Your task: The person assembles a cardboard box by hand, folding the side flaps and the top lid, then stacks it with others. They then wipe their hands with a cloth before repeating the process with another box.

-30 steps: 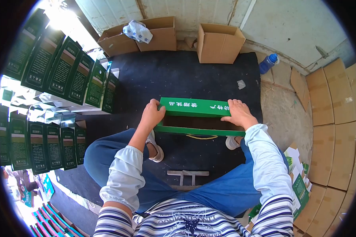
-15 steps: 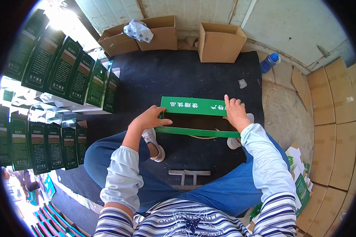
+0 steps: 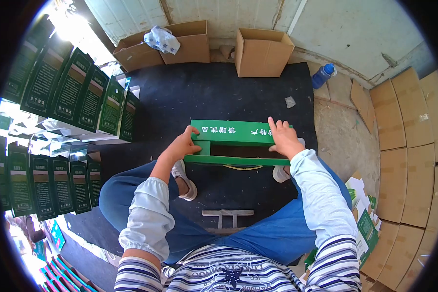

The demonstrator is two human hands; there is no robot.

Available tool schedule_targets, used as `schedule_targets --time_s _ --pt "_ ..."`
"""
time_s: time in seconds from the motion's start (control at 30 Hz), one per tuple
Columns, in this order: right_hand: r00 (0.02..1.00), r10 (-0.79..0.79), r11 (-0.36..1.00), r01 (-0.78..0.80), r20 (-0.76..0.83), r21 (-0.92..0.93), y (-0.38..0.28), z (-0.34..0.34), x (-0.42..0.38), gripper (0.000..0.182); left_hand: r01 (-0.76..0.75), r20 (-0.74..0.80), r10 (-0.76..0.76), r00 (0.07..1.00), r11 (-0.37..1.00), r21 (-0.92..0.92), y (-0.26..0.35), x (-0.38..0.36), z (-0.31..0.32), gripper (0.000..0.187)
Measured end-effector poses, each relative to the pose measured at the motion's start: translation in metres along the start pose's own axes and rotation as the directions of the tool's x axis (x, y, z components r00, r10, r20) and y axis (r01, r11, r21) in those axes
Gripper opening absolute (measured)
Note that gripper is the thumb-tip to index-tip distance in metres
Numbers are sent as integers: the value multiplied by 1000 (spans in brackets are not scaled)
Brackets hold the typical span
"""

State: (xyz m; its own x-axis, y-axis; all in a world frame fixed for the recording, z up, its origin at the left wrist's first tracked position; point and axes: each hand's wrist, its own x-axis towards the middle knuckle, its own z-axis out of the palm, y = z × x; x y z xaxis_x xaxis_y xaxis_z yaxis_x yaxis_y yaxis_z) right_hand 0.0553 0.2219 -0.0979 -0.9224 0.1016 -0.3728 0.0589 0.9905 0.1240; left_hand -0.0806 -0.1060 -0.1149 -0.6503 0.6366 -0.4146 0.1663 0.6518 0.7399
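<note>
A long green cardboard box (image 3: 248,160) with white printed characters on its raised far flap lies between my knees. Its top is partly open, showing a dark inside. At the left end, my left hand (image 3: 182,145) holds the corner, thumb on a green end flap that is folded inward. My right hand (image 3: 284,139) grips the right end, with the index finger stretched along the printed flap and the thumb at the opening. A yellowish cord (image 3: 243,168) hangs along the near side of the box.
Rows of dark green printed boxes (image 3: 78,87) stand at left. Brown cartons (image 3: 260,58) line the back wall, near a blue bottle (image 3: 323,75). Stacked brown cartons (image 3: 394,180) and loose green-white cardboard (image 3: 367,228) are at right. A metal bar frame (image 3: 227,212) lies before me.
The left end flap is now folded in across the opening, under my left thumb. My right thumb has moved down toward the opening. The whole view has shifted slightly.
</note>
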Motion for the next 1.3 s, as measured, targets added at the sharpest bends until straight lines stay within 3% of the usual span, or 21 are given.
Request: schedule_targets --time_s 0.1,0.3,0.4,0.43,0.53,0.57,0.67,0.77,0.87,0.9,1.0,1.03,1.07,1.17,1.2,1.27,1.3 --pt "987 -151 957 160 -53 242 38 -7 -6 83 17 -47 -11 999 992 125 4 1 3 53" --pt "998 35 857 -54 46 512 81 -3 -15 56 -69 -92 89 992 978 196 -8 5 8 52" --pt "831 148 609 -503 536 613 88 -39 -23 54 -77 -101 100 990 976 205 -10 8 10 52" --pt "828 42 535 -492 560 687 97 -32 -23 56 -68 -98 89 991 978 198 -9 7 9 52" --pt "866 -249 396 -318 434 861 94 -22 -38 56 -48 -81 64 995 982 184 -10 7 9 53" --pt "854 -313 413 -272 416 869 95 -7 -35 58 -42 -75 57 996 983 180 -11 8 9 53" --pt "890 -307 528 -136 338 838 78 13 -32 56 -32 -87 51 995 978 207 -10 8 9 53" --pt "904 -221 675 -130 367 726 67 12 -30 55 -37 -103 72 992 950 310 -12 8 12 54" --pt "912 -196 477 -232 359 848 62 -3 -49 60 -69 -138 137 981 908 414 -14 6 15 54" --pt "886 -98 451 -366 453 814 55 -21 -59 62 -71 -138 137 981 912 404 -14 5 15 54" --pt "899 -304 339 -208 316 918 57 -18 -78 66 -62 -121 118 986 919 388 -10 3 15 55" --pt "923 -320 458 -46 213 888 57 -6 -75 63 -49 -114 101 988 919 392 -7 3 15 55" --pt "942 -262 480 -62 211 875 57 1 -73 61 -32 -109 82 991 917 398 -5 1 13 55" --pt "990 -74 475 -71 120 877 46 12 -67 52 -94 -107 123 987 966 241 -16 2 10 48" --pt "995 -48 482 -56 90 875 46 21 -61 52 -36 -97 34 995 999 -20 -22 4 7 43" --pt "999 15 500 -40 38 865 51 32 -53 52 93 -5 -112 994 849 -520 -29 9 4 35" --pt "998 62 518 -56 27 853 49 29 -52 54 131 -66 -182 981 876 -465 -21 6 1 32"
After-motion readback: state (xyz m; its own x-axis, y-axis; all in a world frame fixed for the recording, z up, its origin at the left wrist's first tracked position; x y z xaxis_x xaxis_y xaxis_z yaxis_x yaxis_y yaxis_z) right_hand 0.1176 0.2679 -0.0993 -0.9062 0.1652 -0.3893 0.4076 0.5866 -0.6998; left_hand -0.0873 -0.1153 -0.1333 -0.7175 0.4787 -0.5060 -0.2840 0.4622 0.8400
